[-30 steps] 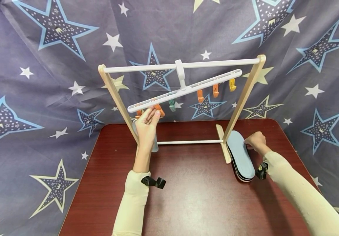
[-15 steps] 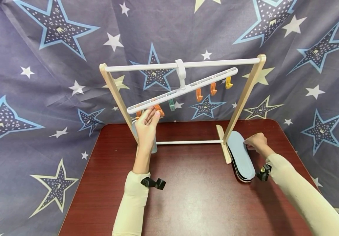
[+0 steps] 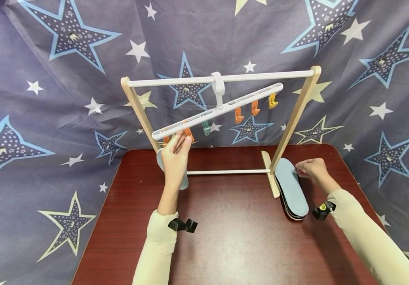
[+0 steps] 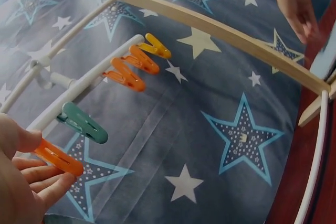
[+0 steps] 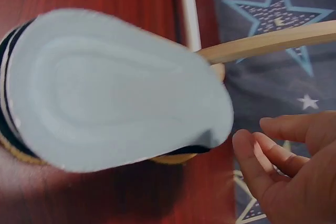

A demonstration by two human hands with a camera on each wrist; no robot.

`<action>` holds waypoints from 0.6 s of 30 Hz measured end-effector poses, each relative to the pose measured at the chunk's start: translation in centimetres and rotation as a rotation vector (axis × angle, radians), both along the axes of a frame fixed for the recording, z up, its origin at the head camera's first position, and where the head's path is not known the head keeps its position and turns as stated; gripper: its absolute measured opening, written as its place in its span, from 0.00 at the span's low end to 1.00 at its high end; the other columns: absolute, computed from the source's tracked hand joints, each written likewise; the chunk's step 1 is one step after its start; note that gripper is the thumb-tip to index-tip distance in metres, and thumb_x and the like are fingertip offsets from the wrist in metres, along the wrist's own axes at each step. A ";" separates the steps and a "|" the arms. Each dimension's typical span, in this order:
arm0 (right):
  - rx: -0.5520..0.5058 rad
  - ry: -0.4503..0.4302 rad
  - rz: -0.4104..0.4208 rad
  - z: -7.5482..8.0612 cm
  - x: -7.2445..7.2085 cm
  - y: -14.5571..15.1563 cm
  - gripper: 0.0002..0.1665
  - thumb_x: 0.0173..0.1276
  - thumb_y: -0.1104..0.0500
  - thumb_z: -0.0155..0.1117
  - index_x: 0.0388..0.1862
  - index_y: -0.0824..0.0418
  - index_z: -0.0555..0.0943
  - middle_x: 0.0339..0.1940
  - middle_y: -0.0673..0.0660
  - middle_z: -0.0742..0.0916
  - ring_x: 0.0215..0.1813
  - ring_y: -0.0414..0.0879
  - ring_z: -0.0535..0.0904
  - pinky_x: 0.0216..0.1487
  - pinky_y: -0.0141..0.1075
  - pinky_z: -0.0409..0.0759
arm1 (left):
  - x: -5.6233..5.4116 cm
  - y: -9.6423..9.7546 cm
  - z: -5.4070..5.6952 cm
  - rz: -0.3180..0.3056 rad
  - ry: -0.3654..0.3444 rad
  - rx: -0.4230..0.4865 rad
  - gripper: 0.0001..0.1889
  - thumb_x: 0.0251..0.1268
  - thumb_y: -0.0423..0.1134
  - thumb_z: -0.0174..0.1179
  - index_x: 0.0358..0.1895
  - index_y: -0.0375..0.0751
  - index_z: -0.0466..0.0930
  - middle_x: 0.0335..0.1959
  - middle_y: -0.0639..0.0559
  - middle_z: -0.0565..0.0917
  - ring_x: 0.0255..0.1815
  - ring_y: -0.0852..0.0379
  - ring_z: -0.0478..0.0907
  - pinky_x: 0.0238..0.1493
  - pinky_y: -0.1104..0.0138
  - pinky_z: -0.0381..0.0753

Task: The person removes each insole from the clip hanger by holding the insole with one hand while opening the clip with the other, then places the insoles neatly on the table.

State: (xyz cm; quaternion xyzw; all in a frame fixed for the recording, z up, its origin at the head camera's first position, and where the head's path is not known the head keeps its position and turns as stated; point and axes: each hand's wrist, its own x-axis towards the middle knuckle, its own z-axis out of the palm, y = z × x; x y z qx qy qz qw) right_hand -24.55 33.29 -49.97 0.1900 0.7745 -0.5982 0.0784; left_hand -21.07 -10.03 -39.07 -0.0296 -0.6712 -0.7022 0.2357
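A white hanger bar (image 3: pixel 218 111) with coloured clothespins hangs tilted from the rack, its left end lower. My left hand (image 3: pixel 175 158) pinches an orange clothespin (image 4: pixel 60 158) near that end, thumb on one side and fingers on the other. A green clothespin (image 4: pixel 84 123) hangs beside it. Behind the left hand shows part of a pale blue-grey, insole-like piece (image 3: pixel 184 183), mostly hidden. At the right lies a stack of insoles (image 3: pixel 291 190), the top one pale blue. My right hand (image 3: pixel 312 169) is at the stack's far end, fingers loosely bent, holding nothing.
The rack has wooden side posts (image 3: pixel 293 122), a white top rod (image 3: pixel 261 76) and a white lower rod (image 3: pixel 229 172). Its right foot (image 3: pixel 270 176) stands right beside the insole stack. A star-patterned cloth (image 3: pixel 83 158) hangs behind the dark red table (image 3: pixel 233 229).
The hanger bar has swung slightly, its right end shifting left. My right hand's fingers have loosened at the stack and its wrist has moved a little right. My left hand keeps its pinch.
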 end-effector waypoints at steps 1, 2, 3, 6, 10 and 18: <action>-0.022 0.019 0.005 0.2 0.1 0.0 0.13 0.71 0.71 0.60 0.49 0.80 0.82 0.18 0.42 0.86 0.25 0.35 0.84 0.36 0.33 0.89 | 0.1 0.0 0.0 0.010 0.005 -0.020 0.22 0.69 0.33 0.65 0.63 0.27 0.78 0.60 0.32 0.82 0.63 0.44 0.81 0.62 0.67 0.82; -0.041 0.044 0.015 0.5 0.2 0.0 0.12 0.71 0.70 0.59 0.48 0.78 0.83 0.19 0.41 0.86 0.26 0.35 0.85 0.36 0.32 0.89 | 0.3 -0.1 0.0 0.022 0.011 -0.041 0.22 0.69 0.33 0.66 0.63 0.27 0.78 0.60 0.33 0.82 0.63 0.44 0.82 0.61 0.68 0.82; -0.062 0.065 0.019 0.8 0.4 0.1 0.10 0.72 0.70 0.59 0.46 0.75 0.84 0.19 0.41 0.87 0.26 0.35 0.85 0.36 0.32 0.89 | 0.4 -0.1 0.0 0.035 0.017 -0.064 0.22 0.69 0.34 0.66 0.63 0.28 0.79 0.60 0.34 0.83 0.62 0.44 0.82 0.60 0.69 0.82; -0.160 0.136 -0.008 1.7 0.7 -0.1 0.09 0.73 0.69 0.59 0.37 0.64 0.86 0.21 0.42 0.88 0.26 0.36 0.86 0.34 0.30 0.89 | 1.0 -0.2 0.1 0.086 0.056 -0.152 0.20 0.69 0.34 0.66 0.60 0.29 0.81 0.56 0.36 0.85 0.58 0.45 0.85 0.54 0.73 0.84; -0.311 0.277 -0.088 3.1 1.2 -0.9 0.12 0.72 0.70 0.60 0.32 0.58 0.87 0.23 0.45 0.89 0.26 0.37 0.87 0.32 0.30 0.88 | 1.8 -0.4 0.2 0.173 0.157 -0.264 0.15 0.68 0.34 0.67 0.54 0.31 0.86 0.48 0.38 0.89 0.46 0.47 0.90 0.43 0.79 0.85; -0.420 0.714 -0.342 5.9 1.9 -4.7 0.04 0.65 0.74 0.66 0.37 0.75 0.85 0.23 0.54 0.90 0.23 0.40 0.87 0.26 0.30 0.87 | 3.0 -1.5 0.7 0.297 0.474 -0.081 0.08 0.66 0.29 0.66 0.45 0.30 0.89 0.31 0.37 0.90 0.29 0.61 0.88 0.36 0.73 0.87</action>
